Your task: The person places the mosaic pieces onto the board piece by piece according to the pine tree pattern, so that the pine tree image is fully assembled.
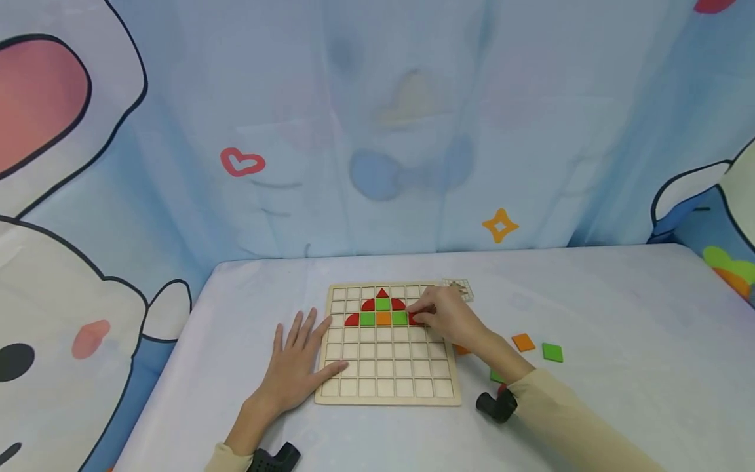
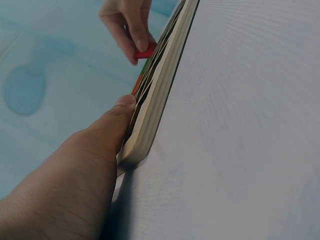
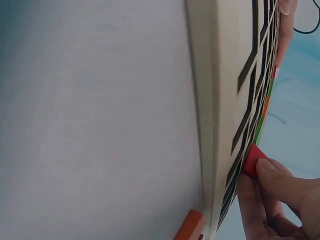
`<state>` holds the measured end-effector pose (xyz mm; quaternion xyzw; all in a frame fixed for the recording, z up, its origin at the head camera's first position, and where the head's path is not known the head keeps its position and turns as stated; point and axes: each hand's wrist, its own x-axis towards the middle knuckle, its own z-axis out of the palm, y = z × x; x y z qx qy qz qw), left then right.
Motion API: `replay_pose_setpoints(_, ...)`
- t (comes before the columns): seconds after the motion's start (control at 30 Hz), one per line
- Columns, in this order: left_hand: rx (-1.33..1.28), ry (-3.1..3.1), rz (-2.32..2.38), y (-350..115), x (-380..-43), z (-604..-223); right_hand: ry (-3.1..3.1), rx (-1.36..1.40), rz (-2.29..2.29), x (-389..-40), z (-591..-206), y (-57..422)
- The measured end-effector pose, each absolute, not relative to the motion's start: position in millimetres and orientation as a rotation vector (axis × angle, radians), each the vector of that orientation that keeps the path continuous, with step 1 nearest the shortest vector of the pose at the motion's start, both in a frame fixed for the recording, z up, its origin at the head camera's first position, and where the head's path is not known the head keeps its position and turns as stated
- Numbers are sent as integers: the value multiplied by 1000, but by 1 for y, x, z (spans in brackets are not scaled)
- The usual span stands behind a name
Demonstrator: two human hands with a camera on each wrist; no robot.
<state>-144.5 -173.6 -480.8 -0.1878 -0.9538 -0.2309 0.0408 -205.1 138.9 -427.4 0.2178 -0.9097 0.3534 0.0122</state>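
A square wooden grid board (image 1: 383, 369) lies on the white-covered table. Across its upper rows sit a red triangle tile (image 1: 382, 293), rounded red tiles (image 1: 352, 320), green tiles (image 1: 367, 319) and an orange tile (image 1: 383, 318). My right hand (image 1: 451, 318) pinches a red tile (image 3: 254, 159) between thumb and fingers, at the right end of the lower tile row. That tile is tilted against the grid in the right wrist view, and my fingers hide part of it. With fingers spread, my left hand (image 1: 295, 370) rests along the board's left edge, thumb on the rim.
Right of the board lie a loose orange tile (image 1: 523, 342) and a green tile (image 1: 552, 353). Another orange tile (image 1: 463, 350), a green one (image 1: 497, 376) and a red piece (image 1: 502, 389) are partly hidden by my right arm. A small pattern card (image 1: 461, 287) touches the board's top right corner.
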Motion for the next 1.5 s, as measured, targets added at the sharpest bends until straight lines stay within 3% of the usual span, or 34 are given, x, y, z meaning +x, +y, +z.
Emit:
replay_pose_setpoints(0.7, -550, -2975, -652, -174, -150, -481, -2913, 746, 770, -207, -423, 126)
replay_pose_setpoints(1.5, -554, -2966, -660, -171, -144, -478, -2919, 673, 983, -195, -426, 134)
